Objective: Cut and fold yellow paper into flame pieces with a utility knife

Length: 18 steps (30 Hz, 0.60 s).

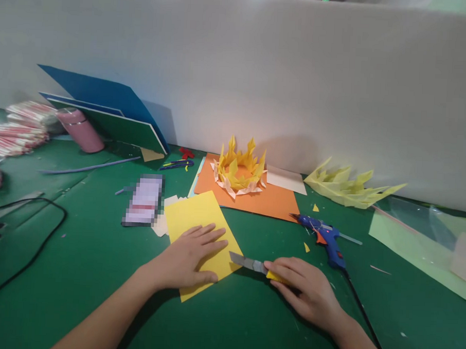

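Observation:
A yellow paper sheet (200,217) lies on the green cutting mat (98,261). My left hand (191,255) presses flat on the sheet's near part, fingers stretched out. My right hand (305,288) is closed round a yellow-handled utility knife (252,264). Its blade tip touches the sheet's right edge, just right of my left fingertips.
A yellow paper flower crown (239,169) sits on an orange sheet (270,199) behind. A blue glue gun (325,237) with its cord lies to the right. Folded yellow paper pieces (348,189), coloured boards (104,109), a pink bottle (80,129), a phone (145,199) and a black cable (32,248) surround.

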{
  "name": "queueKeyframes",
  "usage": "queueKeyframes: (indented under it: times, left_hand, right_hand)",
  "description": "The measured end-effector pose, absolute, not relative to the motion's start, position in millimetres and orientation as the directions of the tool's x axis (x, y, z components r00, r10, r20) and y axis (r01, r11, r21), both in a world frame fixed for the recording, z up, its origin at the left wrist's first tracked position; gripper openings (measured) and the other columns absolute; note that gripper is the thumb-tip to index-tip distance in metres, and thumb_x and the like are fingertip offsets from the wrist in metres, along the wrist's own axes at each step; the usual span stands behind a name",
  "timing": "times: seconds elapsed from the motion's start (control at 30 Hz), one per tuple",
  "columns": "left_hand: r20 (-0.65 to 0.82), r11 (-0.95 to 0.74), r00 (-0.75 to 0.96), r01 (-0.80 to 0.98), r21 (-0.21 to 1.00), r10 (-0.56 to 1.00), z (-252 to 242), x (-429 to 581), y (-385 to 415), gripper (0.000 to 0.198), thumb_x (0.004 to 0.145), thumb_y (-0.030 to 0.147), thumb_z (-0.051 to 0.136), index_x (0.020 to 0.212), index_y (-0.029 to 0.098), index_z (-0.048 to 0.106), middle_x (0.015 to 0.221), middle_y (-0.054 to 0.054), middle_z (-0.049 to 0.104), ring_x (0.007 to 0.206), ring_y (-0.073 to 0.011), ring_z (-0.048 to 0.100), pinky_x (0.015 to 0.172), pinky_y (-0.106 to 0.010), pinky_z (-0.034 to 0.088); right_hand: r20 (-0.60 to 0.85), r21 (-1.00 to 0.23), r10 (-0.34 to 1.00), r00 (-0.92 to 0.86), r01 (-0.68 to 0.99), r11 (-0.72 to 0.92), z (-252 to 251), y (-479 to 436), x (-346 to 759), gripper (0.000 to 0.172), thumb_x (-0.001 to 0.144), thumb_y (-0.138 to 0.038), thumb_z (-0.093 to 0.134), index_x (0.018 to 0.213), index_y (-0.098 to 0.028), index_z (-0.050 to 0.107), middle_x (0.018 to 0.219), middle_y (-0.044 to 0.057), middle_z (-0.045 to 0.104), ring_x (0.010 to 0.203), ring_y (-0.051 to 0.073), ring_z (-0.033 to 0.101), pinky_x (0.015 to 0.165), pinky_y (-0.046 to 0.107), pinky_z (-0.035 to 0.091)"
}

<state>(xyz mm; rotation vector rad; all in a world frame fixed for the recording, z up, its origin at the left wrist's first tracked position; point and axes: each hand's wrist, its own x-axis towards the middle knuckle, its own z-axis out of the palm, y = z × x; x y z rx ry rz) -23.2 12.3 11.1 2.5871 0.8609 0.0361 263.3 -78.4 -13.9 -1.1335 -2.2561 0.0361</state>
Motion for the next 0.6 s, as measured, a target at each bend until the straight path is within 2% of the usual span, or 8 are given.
queueKeyframes:
  times: [0.1, 0.23, 0.33, 0.4, 0.47, 0.53, 0.6]
  left_hand:
    - [-0.094, -0.735, 0.811, 0.567, 0.371, 0.578, 8, -25, 17, 0.066, 0.081, 0.064, 0.052, 0.137, 0.031, 0.045, 0.15, -0.002, 0.035, 0.137, -0.0317, 0.032, 0.111, -0.049, 0.027]
    - [-0.043, -0.733, 0.799, 0.569, 0.372, 0.599, 3, -23, 20, 0.054, 0.084, 0.06, 0.052, 0.131, 0.032, 0.053, 0.145, -0.001, 0.043, 0.135, -0.0294, 0.037, 0.11, -0.047, 0.03]
    - [-0.037, -0.72, 0.79, 0.575, 0.389, 0.612, 3, -23, 19, 0.054, 0.084, 0.059, 0.051, 0.131, 0.033, 0.053, 0.145, -0.001, 0.044, 0.135, -0.0294, 0.037, 0.109, -0.047, 0.03]
    - [-0.05, -0.711, 0.785, 0.584, 0.392, 0.618, 4, -23, 19, 0.055, 0.084, 0.06, 0.052, 0.132, 0.033, 0.052, 0.146, -0.001, 0.042, 0.135, -0.0296, 0.036, 0.109, -0.048, 0.03]
    - [-0.063, -0.706, 0.781, 0.593, 0.388, 0.621, 4, -24, 18, 0.055, 0.083, 0.06, 0.053, 0.132, 0.033, 0.052, 0.146, -0.001, 0.041, 0.136, -0.0295, 0.036, 0.109, -0.048, 0.029]
    - [-0.07, -0.704, 0.778, 0.599, 0.382, 0.624, 4, -24, 18, 0.055, 0.083, 0.059, 0.054, 0.132, 0.033, 0.052, 0.146, -0.001, 0.041, 0.136, -0.0293, 0.035, 0.11, -0.048, 0.029]
    - [-0.07, -0.702, 0.775, 0.603, 0.379, 0.628, 4, -23, 18, 0.054, 0.084, 0.058, 0.054, 0.132, 0.033, 0.051, 0.147, -0.001, 0.041, 0.136, -0.0293, 0.036, 0.11, -0.048, 0.029]
  right_hand:
    - [0.583, -0.186, 0.697, -0.418, 0.767, 0.615, -22, -77, 262, 0.026, 0.092, -0.018, 0.049, 0.116, -0.02, 0.059, 0.093, 0.007, 0.07, 0.08, 0.015, 0.066, 0.067, 0.025, 0.053]
    - [0.584, -0.105, 0.709, -0.395, 0.829, 0.549, -23, -75, 264, 0.027, 0.093, -0.02, 0.046, 0.118, -0.022, 0.057, 0.093, 0.006, 0.069, 0.079, 0.016, 0.066, 0.068, 0.026, 0.052]
    - [0.563, -0.067, 0.796, -0.222, 0.948, 0.312, -19, -76, 277, 0.03, 0.093, -0.026, 0.039, 0.114, -0.019, 0.059, 0.088, 0.008, 0.066, 0.076, 0.02, 0.065, 0.063, 0.029, 0.052]
    - [0.528, -0.055, 0.849, -0.02, 0.997, 0.058, -15, -78, 293, 0.032, 0.092, -0.031, 0.035, 0.101, -0.016, 0.062, 0.085, 0.011, 0.063, 0.068, 0.022, 0.063, 0.051, 0.03, 0.048]
    - [0.474, -0.03, 0.868, 0.145, 0.988, -0.149, -14, -80, 310, 0.035, 0.09, -0.039, 0.036, 0.089, -0.015, 0.061, 0.082, 0.013, 0.06, 0.06, 0.023, 0.06, 0.046, 0.032, 0.045]
    - [0.381, -0.021, 0.896, 0.228, 0.971, -0.238, -14, -81, 326, 0.033, 0.088, -0.042, 0.038, 0.085, -0.017, 0.059, 0.087, 0.013, 0.06, 0.059, 0.023, 0.059, 0.047, 0.032, 0.044]
    - [0.283, -0.053, 0.925, 0.253, 0.967, -0.249, -17, -79, 337, 0.027, 0.087, -0.042, 0.039, 0.081, -0.019, 0.054, 0.078, 0.01, 0.059, 0.058, 0.023, 0.059, 0.047, 0.03, 0.042]
